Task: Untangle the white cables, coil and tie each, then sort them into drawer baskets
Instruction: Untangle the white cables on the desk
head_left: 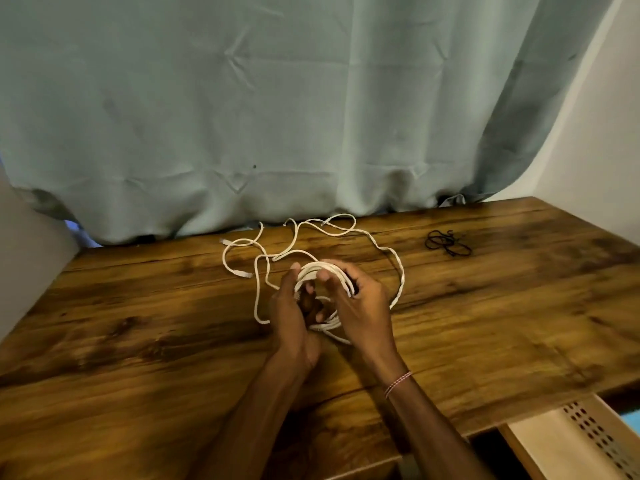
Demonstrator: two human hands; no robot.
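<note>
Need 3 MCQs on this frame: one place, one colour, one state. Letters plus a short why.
1. Where do the black ties lie?
A) in a drawer
B) on the table, right of the loose white cables
C) round the person's wrist

2. What colour is the curtain behind the table?
A) pale grey-green
B) red
C) black

3. What state is the white coil in?
A) lying untouched
B) hanging off the table edge
C) held by the left hand and right hand

Key: 1 B, they sit on bare wood at the far right. 2 A, the cloth is grey-green all over. 3 C, fingers of both hands curl round its loops.
</note>
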